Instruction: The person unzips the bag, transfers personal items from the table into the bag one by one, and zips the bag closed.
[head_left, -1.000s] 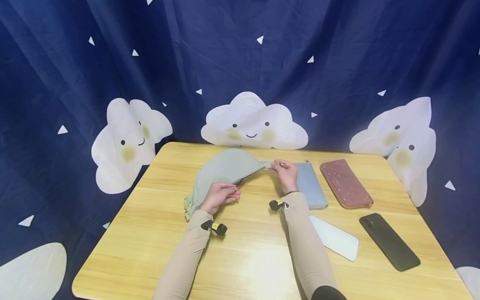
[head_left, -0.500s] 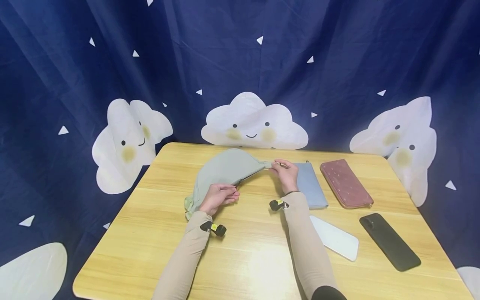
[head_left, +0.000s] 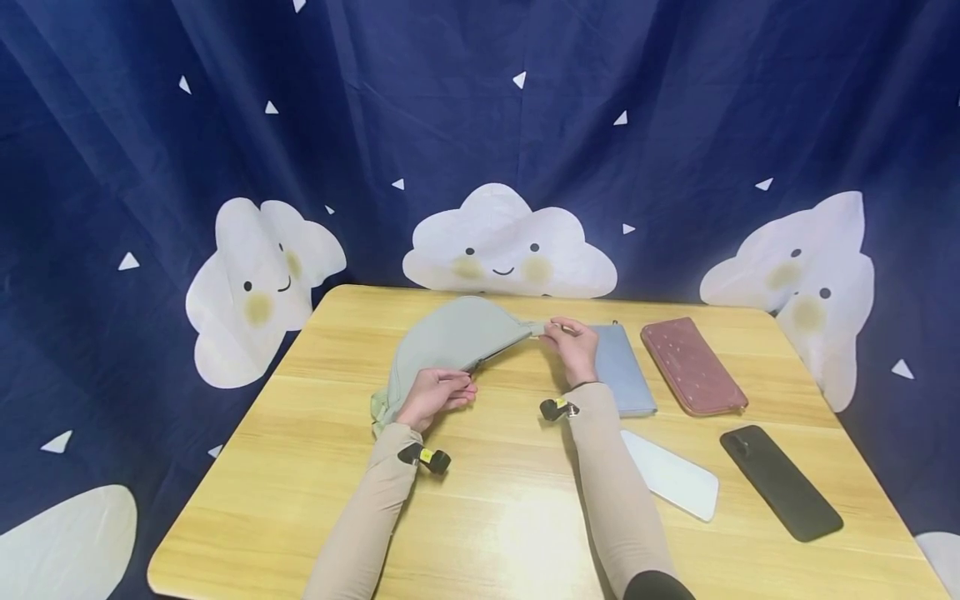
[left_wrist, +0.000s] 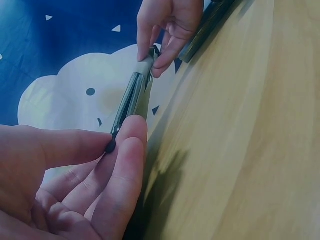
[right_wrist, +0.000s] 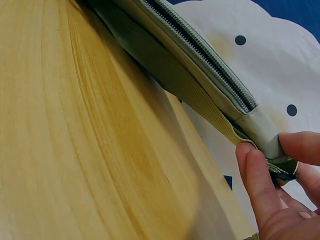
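Observation:
A pale grey-green waist bag [head_left: 457,333] stands at the back left of the table, its curved side up and its zipper edge toward me. With thumb and fingers, my left hand [head_left: 437,395] pinches the dark zipper pull [left_wrist: 111,146] on that edge. My right hand [head_left: 573,350] grips the bag's narrow right end tab [right_wrist: 265,132], where the strap joins. Between the two hands the zipper [right_wrist: 210,62] shows its teeth with a dark gap along them. Part of the bag's lower left side is hidden behind my left hand.
Just right of my right hand lies a blue flat pouch [head_left: 624,371], with a dark red wallet [head_left: 693,367] beyond it. Nearer me are a white phone [head_left: 675,477] and a black phone [head_left: 780,483]. A cloud-patterned navy curtain [head_left: 480,100] hangs behind the wooden table [head_left: 300,500].
My left hand has shifted slightly left and toward me along the bag's edge, still pinching the zipper pull. The right hand keeps its grip on the end tab, nearly still.

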